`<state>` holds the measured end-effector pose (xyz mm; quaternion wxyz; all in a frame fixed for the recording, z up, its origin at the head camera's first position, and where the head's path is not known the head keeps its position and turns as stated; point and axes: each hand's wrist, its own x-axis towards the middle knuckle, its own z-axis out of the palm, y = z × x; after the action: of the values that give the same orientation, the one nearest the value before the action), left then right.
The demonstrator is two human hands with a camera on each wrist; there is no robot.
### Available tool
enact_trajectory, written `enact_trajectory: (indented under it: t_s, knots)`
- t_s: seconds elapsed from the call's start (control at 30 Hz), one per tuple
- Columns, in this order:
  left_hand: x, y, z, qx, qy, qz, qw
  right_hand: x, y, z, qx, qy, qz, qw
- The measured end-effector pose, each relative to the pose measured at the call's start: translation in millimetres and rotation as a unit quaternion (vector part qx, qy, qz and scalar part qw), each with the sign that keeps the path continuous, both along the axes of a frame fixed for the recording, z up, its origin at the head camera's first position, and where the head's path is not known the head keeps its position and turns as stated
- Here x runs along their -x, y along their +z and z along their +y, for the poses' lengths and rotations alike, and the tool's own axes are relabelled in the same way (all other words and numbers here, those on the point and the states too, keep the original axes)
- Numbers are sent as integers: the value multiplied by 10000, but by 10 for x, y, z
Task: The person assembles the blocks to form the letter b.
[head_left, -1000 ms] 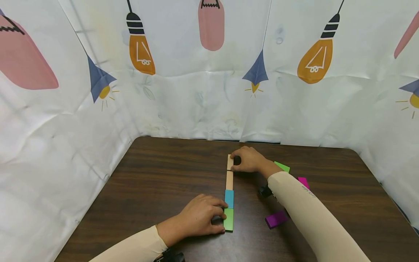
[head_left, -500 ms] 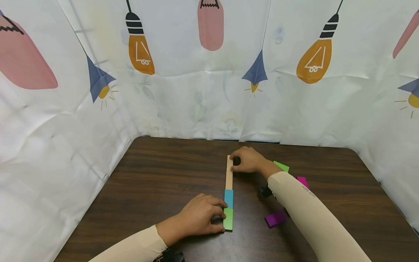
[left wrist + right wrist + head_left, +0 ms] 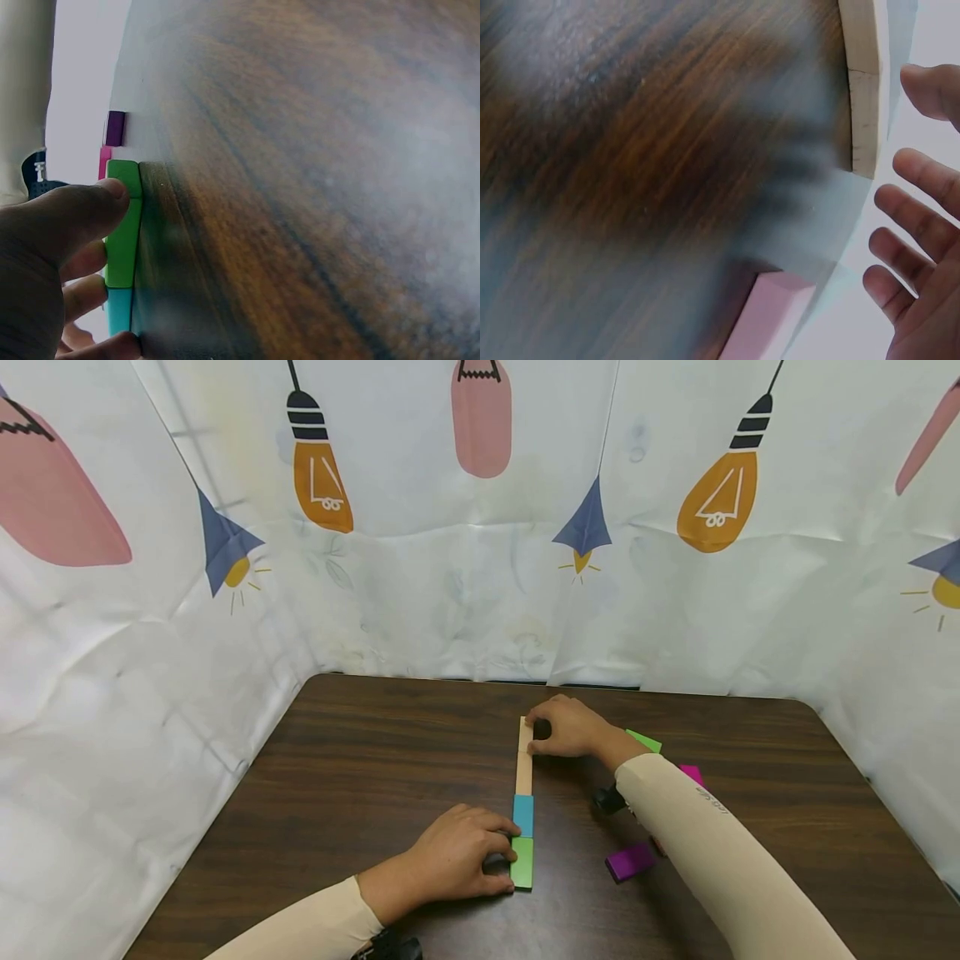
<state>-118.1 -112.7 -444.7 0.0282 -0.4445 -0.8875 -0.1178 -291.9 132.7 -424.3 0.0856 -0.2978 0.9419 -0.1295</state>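
In the head view, several small flat blocks lie end to end in a straight row: a light green block (image 3: 521, 864) nearest, a blue block (image 3: 523, 816), then two plain wooden blocks (image 3: 524, 774). My left hand (image 3: 457, 852) rests along the row's left side, its thumb by the green block's near end and a finger at the blue one. Curved fingers of my right hand (image 3: 570, 727) lie at the right side of the farthest wooden block (image 3: 526, 728). In the right wrist view those fingers are spread, with a slight gap beside the wood.
Right of the row lie a purple block (image 3: 630, 862), a magenta block (image 3: 692, 774) and a bright green block (image 3: 643, 741), the latter two partly covered by my right arm. A patterned white curtain (image 3: 420, 602) hangs behind the dark wooden table (image 3: 360, 760).
The thin gap between the two wooden blocks has closed; the farthest one has come slightly nearer, my right hand at its side. My left hand stays in place.
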Motion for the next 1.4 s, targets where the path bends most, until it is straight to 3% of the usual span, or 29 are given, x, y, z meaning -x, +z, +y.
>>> enact_trajectory:
  t_s: [0.33,0.67,0.9,1.23,1.4]
  knots:
    - [-7,-9,-9,-94,-33,118,9999,-94,187,82,55,23,21,10000]
    - [-6,-11,-9,-29,4,115,9999,-213,319,364,119,-30,107,9999]
    - [-4,1,-4,48,33,42,10000,-230,319,602,316,-264,-12,9992]
    - [3,21,0,35,17,54,10000,-207,235,855,257,-247,178,9992]
    - [-1,5,1,-50,-30,149,9999,-221,207,939,247,-255,65,9993]
